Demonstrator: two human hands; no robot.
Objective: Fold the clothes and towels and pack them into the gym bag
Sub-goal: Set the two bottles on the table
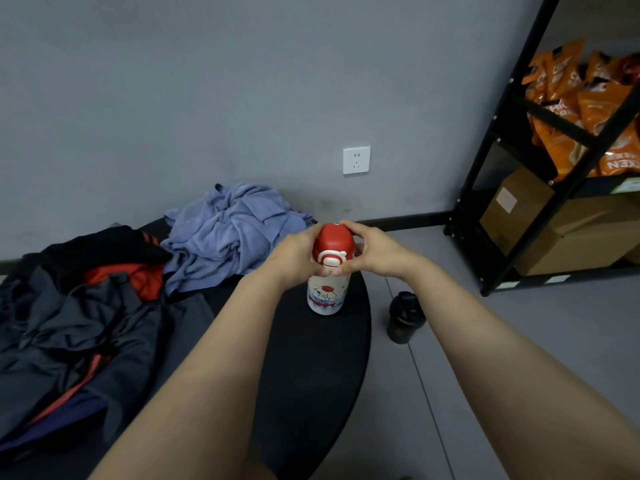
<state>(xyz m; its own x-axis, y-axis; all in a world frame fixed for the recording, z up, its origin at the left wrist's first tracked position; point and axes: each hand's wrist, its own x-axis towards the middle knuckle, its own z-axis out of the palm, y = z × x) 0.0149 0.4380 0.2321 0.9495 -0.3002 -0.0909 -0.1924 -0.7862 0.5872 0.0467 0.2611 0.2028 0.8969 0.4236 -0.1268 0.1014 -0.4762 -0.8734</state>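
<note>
Both hands, left hand [294,252] and right hand [375,249], curl fingers around the red-capped bottle [329,271]. Blue towel [228,233] and dark clothes [83,306] lie unfolded left of the fingers.

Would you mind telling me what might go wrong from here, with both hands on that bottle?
1. The bottle stands near the round edge of the black table; a twist by the left hand or right hand on its red lid could tip it to the floor.
2. If the lid opens, liquid may spill toward the blue towel and dark clothes, both unfolded.
3. A fall could hit the black cup below.
</note>
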